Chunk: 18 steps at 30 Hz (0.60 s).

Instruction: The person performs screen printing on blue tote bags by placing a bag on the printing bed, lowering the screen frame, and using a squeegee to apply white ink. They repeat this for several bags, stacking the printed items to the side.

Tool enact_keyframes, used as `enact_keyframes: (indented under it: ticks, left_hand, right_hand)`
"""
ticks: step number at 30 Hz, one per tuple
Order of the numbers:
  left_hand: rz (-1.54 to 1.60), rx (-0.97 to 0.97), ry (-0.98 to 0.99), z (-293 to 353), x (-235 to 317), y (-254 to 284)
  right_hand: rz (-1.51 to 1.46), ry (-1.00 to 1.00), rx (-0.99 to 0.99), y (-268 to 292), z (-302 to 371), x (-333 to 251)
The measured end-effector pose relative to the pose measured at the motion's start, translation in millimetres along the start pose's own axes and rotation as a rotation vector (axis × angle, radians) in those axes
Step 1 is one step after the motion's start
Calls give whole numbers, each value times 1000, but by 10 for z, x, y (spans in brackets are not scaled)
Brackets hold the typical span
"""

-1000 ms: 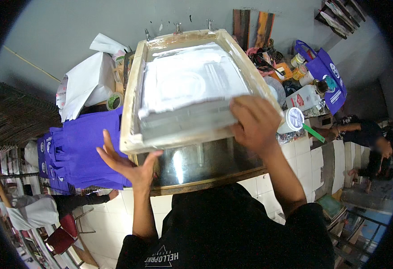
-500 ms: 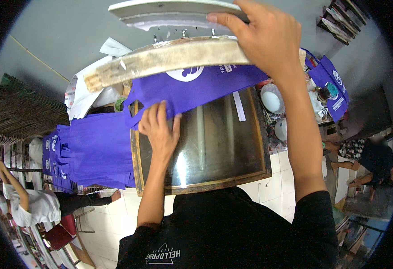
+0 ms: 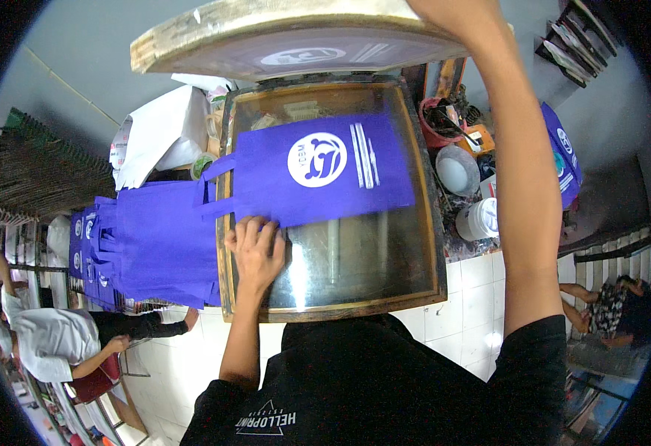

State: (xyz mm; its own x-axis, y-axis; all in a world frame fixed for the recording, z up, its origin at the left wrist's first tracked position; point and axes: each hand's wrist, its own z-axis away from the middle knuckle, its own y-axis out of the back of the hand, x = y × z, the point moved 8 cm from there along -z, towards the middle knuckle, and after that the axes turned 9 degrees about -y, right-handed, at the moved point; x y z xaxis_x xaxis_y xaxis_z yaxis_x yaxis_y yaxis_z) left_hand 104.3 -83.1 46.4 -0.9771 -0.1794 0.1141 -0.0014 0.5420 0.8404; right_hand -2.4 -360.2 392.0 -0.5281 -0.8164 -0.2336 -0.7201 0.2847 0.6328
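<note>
A purple bag (image 3: 318, 175) with a round white print lies flat on the glass-topped printing table (image 3: 431, 245). My left hand (image 3: 255, 249) rests flat on the bag's near edge, fingers spread, gripping nothing. My right hand (image 3: 444, 9) reaches up to the top edge of the picture. It holds the wooden screen frame (image 3: 281, 37) raised and tilted above the table. Its fingers are mostly cut off. The underside of the screen shows the same round design.
A stack of purple bags (image 3: 154, 238) lies left of the table, with white sheets (image 3: 162, 134) behind it. A bowl (image 3: 455, 169) and a white tub (image 3: 481, 219) stand at the right. One person sits low at the left (image 3: 43, 342), another at the right (image 3: 615, 312).
The screen frame has swung up off the table, uncovering the printed bag. My left hand has moved from beside the frame onto the bag's near edge.
</note>
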Motion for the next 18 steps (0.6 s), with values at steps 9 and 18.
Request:
enact_keyframes:
  ticks: [9,18]
  left_hand:
    - [-145,-106,521,-220,-1042,-228]
    - [511,-390,851,195,-2327,-532]
  right_hand:
    - [49,7,-30,-82,-395,66]
    - [-22,55,-24,-208,-716,214]
